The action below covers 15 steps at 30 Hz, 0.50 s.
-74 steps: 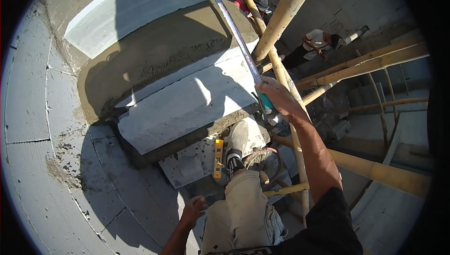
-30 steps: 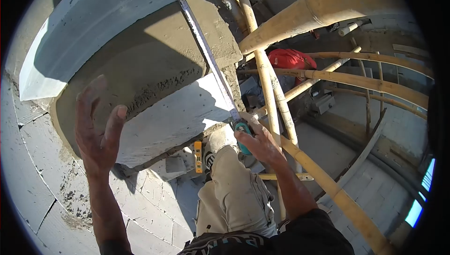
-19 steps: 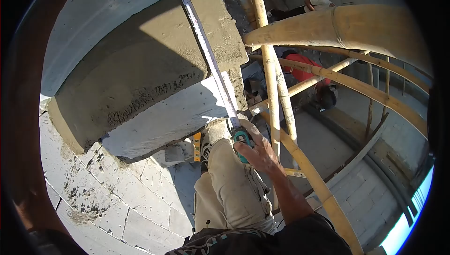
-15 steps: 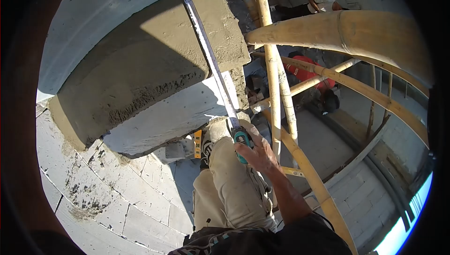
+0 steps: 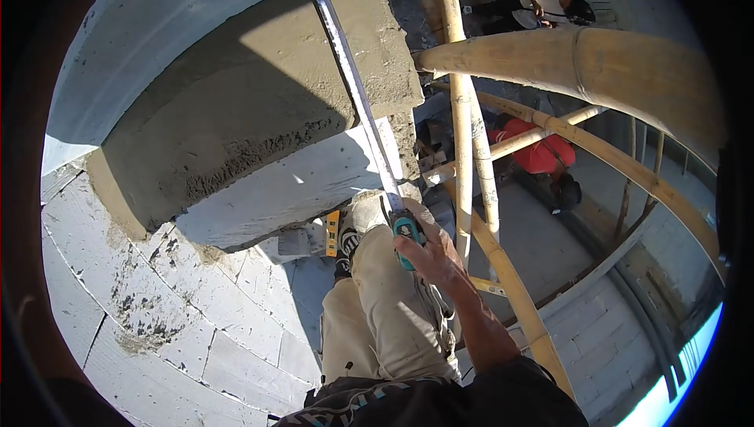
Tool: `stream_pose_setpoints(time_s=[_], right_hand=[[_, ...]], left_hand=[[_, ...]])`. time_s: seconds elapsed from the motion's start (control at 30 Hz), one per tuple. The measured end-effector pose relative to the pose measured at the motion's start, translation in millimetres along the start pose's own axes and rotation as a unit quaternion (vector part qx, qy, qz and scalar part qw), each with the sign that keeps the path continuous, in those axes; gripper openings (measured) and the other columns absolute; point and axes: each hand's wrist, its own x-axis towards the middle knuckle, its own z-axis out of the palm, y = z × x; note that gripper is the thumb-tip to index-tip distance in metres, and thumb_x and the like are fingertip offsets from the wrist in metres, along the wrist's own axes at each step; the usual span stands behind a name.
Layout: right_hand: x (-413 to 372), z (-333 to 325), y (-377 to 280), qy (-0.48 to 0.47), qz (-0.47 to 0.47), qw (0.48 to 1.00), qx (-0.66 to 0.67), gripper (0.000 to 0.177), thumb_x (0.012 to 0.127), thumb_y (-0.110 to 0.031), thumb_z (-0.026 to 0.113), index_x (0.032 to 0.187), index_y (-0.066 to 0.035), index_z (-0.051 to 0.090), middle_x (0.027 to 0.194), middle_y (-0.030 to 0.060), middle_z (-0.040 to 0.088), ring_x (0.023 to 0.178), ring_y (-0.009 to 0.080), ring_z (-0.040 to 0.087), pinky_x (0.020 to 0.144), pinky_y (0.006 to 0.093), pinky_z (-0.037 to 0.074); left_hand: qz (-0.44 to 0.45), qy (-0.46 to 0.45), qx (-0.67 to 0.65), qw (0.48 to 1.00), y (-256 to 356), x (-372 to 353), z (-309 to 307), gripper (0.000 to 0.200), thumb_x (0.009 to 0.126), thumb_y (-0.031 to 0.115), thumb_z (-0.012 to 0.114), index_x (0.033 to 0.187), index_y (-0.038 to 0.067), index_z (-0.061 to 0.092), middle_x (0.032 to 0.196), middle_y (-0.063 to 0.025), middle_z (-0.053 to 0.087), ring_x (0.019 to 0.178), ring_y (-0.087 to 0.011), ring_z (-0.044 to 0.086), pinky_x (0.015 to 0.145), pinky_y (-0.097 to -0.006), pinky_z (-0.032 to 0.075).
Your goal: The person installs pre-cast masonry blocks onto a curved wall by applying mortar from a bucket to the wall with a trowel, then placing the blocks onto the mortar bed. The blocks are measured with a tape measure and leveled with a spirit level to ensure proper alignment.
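Note:
My right hand (image 5: pixel 432 250) is closed around a teal tape measure (image 5: pixel 407 242) above my knees. From its case the blade (image 5: pixel 357 97) runs out up and left, across a pale block face and a bed of wet grey mortar (image 5: pixel 259 89). The blade's far end lies by the smooth pale surface (image 5: pixel 157 42) at the top. A dark, blurred shape along the left edge looks like my raised left arm; the hand itself is out of view. By my shoe lies a yellow spirit level (image 5: pixel 333 233).
Bamboo scaffold poles (image 5: pixel 463 152) cross on the right, one thick pole (image 5: pixel 581 50) close to me. Below them are a person in a red top (image 5: pixel 542 148) and another in white (image 5: pixel 546 3). Pale blockwork (image 5: pixel 181 325) with mortar splashes lies at lower left.
The view has shifted slightly. The person in white now shows more fully, and the person in red appears a little further right and lower. My right hand keeps its hold on the tape measure.

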Motion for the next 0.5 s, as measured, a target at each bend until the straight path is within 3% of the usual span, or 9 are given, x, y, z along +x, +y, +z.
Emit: stream_pose_setpoints(time_s=[0.1, 0.3, 0.4, 0.5], right_hand=[[-1, -2, -13, -0.007, 0.026, 1.000, -0.001, 0.069, 0.085, -0.038, 0.067, 0.143, -0.010, 0.045, 0.112, 0.0114, 0.061, 0.100, 0.0192, 0.056, 0.090, 0.0354, 0.048], [4, 4, -12, 0.030, -0.036, 0.998, 0.039, 0.071, 0.083, -0.042, 0.067, 0.143, -0.010, 0.046, 0.112, 0.0113, 0.062, 0.098, 0.0188, 0.057, 0.089, 0.0351, 0.048], [4, -1, -22, 0.009, 0.019, 0.999, 0.047, 0.068, 0.084, -0.033, 0.071, 0.142, -0.008, 0.046, 0.108, 0.0059, 0.060, 0.097, 0.0131, 0.055, 0.087, 0.0310, 0.049], [6, 0, -22, 0.030, 0.002, 1.000, 0.003, 0.070, 0.083, -0.042, 0.067, 0.141, -0.008, 0.047, 0.106, 0.0092, 0.064, 0.094, 0.0165, 0.059, 0.085, 0.0331, 0.050]], left_hand=[[-0.010, -0.006, -0.007, 1.000, 0, 0, -2, 0.107, 0.071, 0.036, 0.084, 0.154, 0.008, 0.021, 0.154, -0.0225, 0.032, 0.144, -0.0358, 0.029, 0.121, -0.0515, 0.023], [-0.015, 0.004, -0.018, 1.000, -3, 0, -3, 0.105, 0.071, 0.034, 0.085, 0.153, 0.010, 0.023, 0.153, -0.0213, 0.033, 0.143, -0.0354, 0.030, 0.121, -0.0516, 0.024], [-0.019, 0.008, -0.026, 0.999, -4, 1, -1, 0.105, 0.071, 0.032, 0.085, 0.153, 0.011, 0.024, 0.153, -0.0207, 0.034, 0.143, -0.0352, 0.031, 0.121, -0.0517, 0.024], [-0.023, 0.012, -0.030, 0.999, -10, 0, -4, 0.104, 0.070, 0.031, 0.085, 0.153, 0.012, 0.025, 0.152, -0.0201, 0.035, 0.143, -0.0350, 0.032, 0.121, -0.0518, 0.025]])
